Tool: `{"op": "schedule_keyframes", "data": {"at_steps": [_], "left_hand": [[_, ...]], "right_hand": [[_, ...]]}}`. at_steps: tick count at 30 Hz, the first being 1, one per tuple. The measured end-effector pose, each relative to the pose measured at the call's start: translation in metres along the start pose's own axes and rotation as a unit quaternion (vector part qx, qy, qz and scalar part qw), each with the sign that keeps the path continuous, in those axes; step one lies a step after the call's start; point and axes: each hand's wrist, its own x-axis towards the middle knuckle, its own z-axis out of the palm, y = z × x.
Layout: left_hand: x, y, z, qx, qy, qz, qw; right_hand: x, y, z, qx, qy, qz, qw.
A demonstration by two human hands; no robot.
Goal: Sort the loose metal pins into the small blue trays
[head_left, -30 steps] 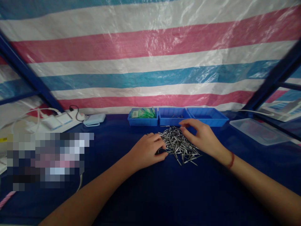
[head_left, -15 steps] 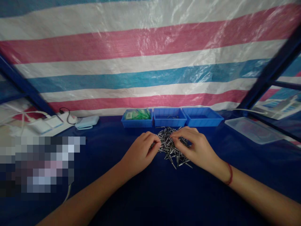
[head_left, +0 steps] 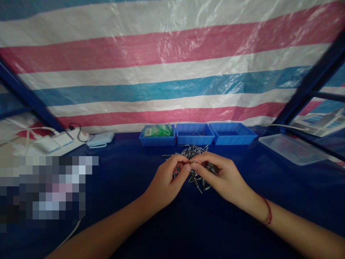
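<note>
A pile of thin metal pieces (head_left: pixel 198 180) lies on the dark blue table (head_left: pixel 172 226), partly covered by my hands. Over its left side, my left hand (head_left: pixel 168 180) has thumb and fingers pinched together. My right hand (head_left: pixel 221 174) is pinched too, its fingertips meeting those of my left hand above the pile. A small piece shows between the fingertips, too small to make out. Behind the pile stand three blue bins: the left bin (head_left: pixel 157 142) holds green packets (head_left: pixel 159 131), the middle bin (head_left: pixel 194 141) a few thin metal pieces, and the right bin (head_left: pixel 234 139) shows nothing inside.
A translucent plastic lid (head_left: pixel 292 149) lies at the right. On the left are a power strip (head_left: pixel 72 144) with plugs and cables, a light blue case (head_left: pixel 100 139) and a blurred-out area. A striped sheet (head_left: pixel 172 54) hangs behind, between blue frame posts.
My left hand has moved right and my right hand slightly left and down, so their fingertips now meet. A thin piece now shows sticking out at the pile's left side.
</note>
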Motion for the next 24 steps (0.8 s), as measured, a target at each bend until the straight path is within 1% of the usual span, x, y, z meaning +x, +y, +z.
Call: {"op": "schedule_keyframes", "data": {"at_steps": [4,7,13,16,20,24], "left_hand": [[0.0003,0.0013,-0.0007,0.011,-0.007,0.008,1.000],[0.0006,0.0020,-0.0004,0.017,-0.001,0.015,1.000],[-0.0007,0.0027,-0.0001,0.006,0.037,0.015,0.999],[-0.0011,0.0035,-0.0012,0.008,0.061,0.029,0.998],[-0.0022,0.0047,-0.0025,0.018,0.077,0.054,0.995],[-0.0028,0.0029,-0.0007,0.001,0.077,0.052,0.996]], "right_hand": [[-0.0019,0.0014,-0.0011,-0.005,-0.001,-0.008,1.000],[-0.0016,0.0004,-0.0017,-0.010,-0.007,-0.017,1.000],[0.0003,-0.0018,-0.0027,-0.029,0.002,-0.035,0.999],[0.0003,0.0005,-0.0025,-0.033,0.003,-0.036,0.999],[-0.0006,0.0024,-0.0005,-0.036,-0.018,-0.039,0.998],[0.0011,0.0021,-0.0016,-0.059,-0.051,-0.064,0.995]]}}
